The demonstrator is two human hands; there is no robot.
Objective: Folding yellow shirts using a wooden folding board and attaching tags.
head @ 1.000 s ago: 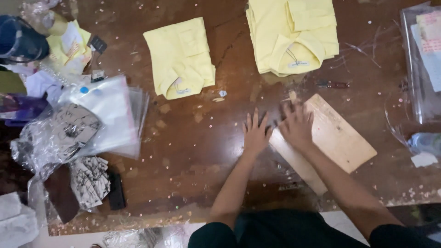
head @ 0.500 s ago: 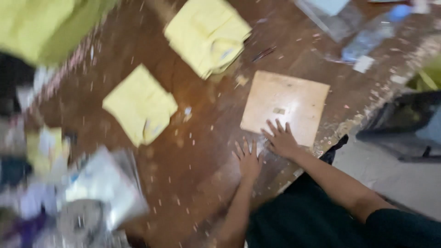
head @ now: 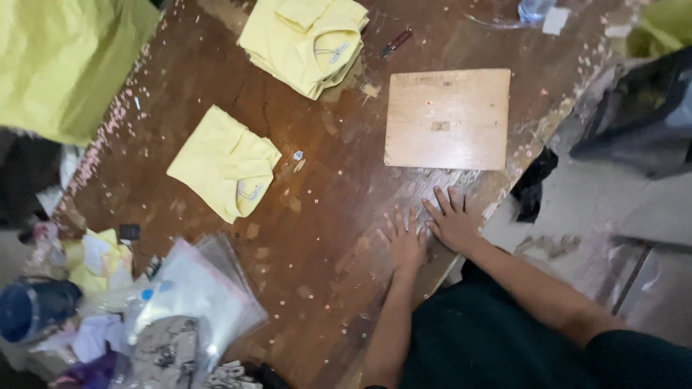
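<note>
My left hand (head: 405,240) and my right hand (head: 451,219) lie flat, fingers spread, on the worn brown table (head: 331,216) near its front edge. Neither holds anything. Just beyond my right hand lies a light wooden board (head: 448,118), a small gap apart from the fingertips. A folded yellow shirt (head: 226,163) lies to the left of my hands. A stack of folded yellow shirts (head: 308,42) sits at the far side of the table.
Clear plastic bags (head: 194,295) and patterned fabric lie at the lower left, with a dark blue container (head: 36,308). Yellow cloth (head: 65,57) hangs at upper left. A small red-handled tool (head: 395,43) lies by the stack. A black bin (head: 638,115) stands on the floor at right.
The view has swung and tilted, so the table now runs diagonally. My hands have come off the wooden board and rest on the bare table just in front of it.
</note>
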